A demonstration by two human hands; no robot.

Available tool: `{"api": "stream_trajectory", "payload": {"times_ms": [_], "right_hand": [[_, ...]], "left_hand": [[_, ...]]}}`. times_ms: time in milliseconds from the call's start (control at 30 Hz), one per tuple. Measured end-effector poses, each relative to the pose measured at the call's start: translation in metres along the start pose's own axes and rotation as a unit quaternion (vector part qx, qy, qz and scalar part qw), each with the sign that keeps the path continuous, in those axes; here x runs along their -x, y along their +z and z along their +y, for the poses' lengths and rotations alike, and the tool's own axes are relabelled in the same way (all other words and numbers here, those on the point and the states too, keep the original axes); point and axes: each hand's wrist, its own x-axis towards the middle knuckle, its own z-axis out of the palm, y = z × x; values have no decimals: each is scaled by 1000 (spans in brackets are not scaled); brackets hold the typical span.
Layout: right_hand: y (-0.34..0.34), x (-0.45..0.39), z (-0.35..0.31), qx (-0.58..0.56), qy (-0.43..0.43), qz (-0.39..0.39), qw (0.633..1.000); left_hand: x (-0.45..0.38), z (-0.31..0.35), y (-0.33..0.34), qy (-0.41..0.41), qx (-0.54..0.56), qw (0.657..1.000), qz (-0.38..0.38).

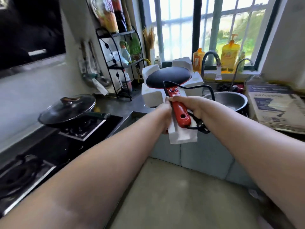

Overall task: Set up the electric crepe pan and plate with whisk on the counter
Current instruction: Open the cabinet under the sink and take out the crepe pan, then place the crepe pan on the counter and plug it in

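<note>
Plainly we are still at the unpacking step. Nearest us, both forearms reach from the lower corners toward the middle of the frame. Our left hand [165, 113] is closed around the white foam packing [179, 134] under the handle, and our right hand [189, 104] is wrapped over the red handle [180, 113] of the electric crepe pan [168, 76], thumb on top. The pan sits at frame centre, its dark round plate cradled in foam blocks, with the whole bundle held out past the worktop [115, 109] edge at the handle end; whether the far foam rests on the worktop we cannot tell. A black power cord [194, 88] loops from the handle neck, and its plug dangles just below our right hand.

We judge the next move calls for drawing the pan free of the foam, keeping the cord from snagging, then setting it down flat. No plate or whisk is in sight yet.

Further out, at the left of the frame, a gas hob [82, 128] carries a lidded wok [69, 109]. To the right a steel basin [229, 100] sits in the sink, beside a cardboard box [277, 108]. Beyond, a black wire rack [120, 63] holds bottles, and a barred window [206, 27] fills the upper right, with yellow bottles on its sill.
</note>
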Motion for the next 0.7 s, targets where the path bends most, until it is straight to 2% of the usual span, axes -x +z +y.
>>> {"api": "stream_trajectory", "payload": {"times_ms": [100,233,433,700], "right_hand": [[32,59,-26,34,-3,-28,999],[76,110,-52,28,-35,-56,997],[159,156,-69,56,-49,-140,987],[336,240,-51,57,-67,-257,962]], "left_hand": [[70,13,-23,26,36,999,9],[128,25,-56,48,62,995,61],[212,26,-124,70,73,987,125],[325,-17,-277,77,90,959,258]]}}
